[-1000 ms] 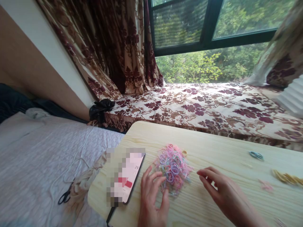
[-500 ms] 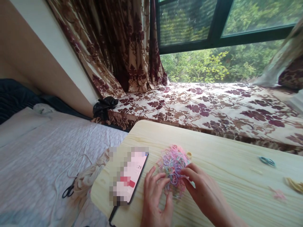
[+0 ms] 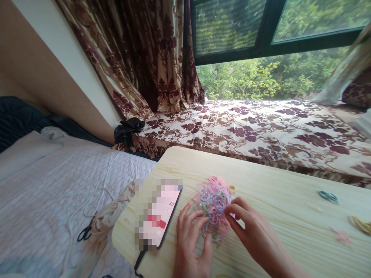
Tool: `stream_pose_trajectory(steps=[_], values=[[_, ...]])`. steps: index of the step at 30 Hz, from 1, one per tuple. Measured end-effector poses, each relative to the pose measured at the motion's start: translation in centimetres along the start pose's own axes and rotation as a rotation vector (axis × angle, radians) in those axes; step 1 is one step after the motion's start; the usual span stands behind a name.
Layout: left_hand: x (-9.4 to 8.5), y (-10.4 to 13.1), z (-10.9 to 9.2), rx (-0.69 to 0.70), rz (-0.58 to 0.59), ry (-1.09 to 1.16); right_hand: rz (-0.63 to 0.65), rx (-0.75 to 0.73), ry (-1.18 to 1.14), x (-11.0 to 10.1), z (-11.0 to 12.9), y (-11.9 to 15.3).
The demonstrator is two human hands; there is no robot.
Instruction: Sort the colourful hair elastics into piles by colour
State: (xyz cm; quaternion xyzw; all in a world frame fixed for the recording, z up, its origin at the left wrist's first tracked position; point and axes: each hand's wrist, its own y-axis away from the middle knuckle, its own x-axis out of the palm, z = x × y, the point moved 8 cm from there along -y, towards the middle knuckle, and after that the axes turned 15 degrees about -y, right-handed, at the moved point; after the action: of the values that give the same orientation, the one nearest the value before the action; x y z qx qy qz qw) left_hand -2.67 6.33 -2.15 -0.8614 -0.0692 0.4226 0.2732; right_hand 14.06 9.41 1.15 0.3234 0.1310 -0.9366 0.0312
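Observation:
A loose heap of small elastic bands (image 3: 213,195) in pink, purple and mint lies on the pale wooden table (image 3: 272,227). Against its left and near side rests my left hand (image 3: 191,235), fingers spread and curved, holding nothing I can see. My right hand (image 3: 243,220) is at the heap's right edge with thumb and forefinger pinched together. Whatever is between those fingertips is too small to make out. One yellow band (image 3: 232,188) lies just beyond the heap.
Left of the heap is a phone (image 3: 162,208) with a black cable (image 3: 140,258). Toward the right lie blue bands (image 3: 327,196), pink bands (image 3: 340,234) and yellow bands (image 3: 361,224). A bed (image 3: 72,173) adjoins the table, with a floral-covered window seat (image 3: 261,127) behind.
My right hand has shifted slightly right, its fingertips pinched closer together. My left hand stays nearly in place. The digits on the phone screen changed from 29 to 30.

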Motion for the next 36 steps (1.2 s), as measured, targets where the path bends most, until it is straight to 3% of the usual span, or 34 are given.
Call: stream_pose_trajectory(steps=[8, 15, 20, 25, 29, 33, 36], values=[[-0.2, -0.2, 0.1, 0.102, 0.016, -0.06, -0.035, 0.11, -0.177, -1.8, -0.7, 0.8], [-0.1, 0.0, 0.3, 0.072, -0.009, -0.043, -0.056, 0.134, -0.094, -2.6, -1.4, 1.4], [0.4, 0.2, 0.2, 0.192, 0.015, -0.089, -0.099, 0.165, -0.057, -4.4, -1.5, 2.9], [0.4, 0.3, 0.8, 0.096, -0.014, -0.039, -0.143, 0.197, -0.05, -6.4, -2.1, 5.7], [0.4, 0.4, 0.1, 0.198, -0.016, -0.058, -0.214, 0.243, -0.002, -8.1, -3.3, 8.8], [0.4, 0.3, 0.6, 0.149, -0.018, -0.034, -0.264, 0.268, 0.027, -9.7, -4.4, 12.0], [0.6, 0.4, 0.8, 0.198, 0.005, -0.057, -0.282, 0.3, 0.04, -10.5, -5.1, 14.3]])
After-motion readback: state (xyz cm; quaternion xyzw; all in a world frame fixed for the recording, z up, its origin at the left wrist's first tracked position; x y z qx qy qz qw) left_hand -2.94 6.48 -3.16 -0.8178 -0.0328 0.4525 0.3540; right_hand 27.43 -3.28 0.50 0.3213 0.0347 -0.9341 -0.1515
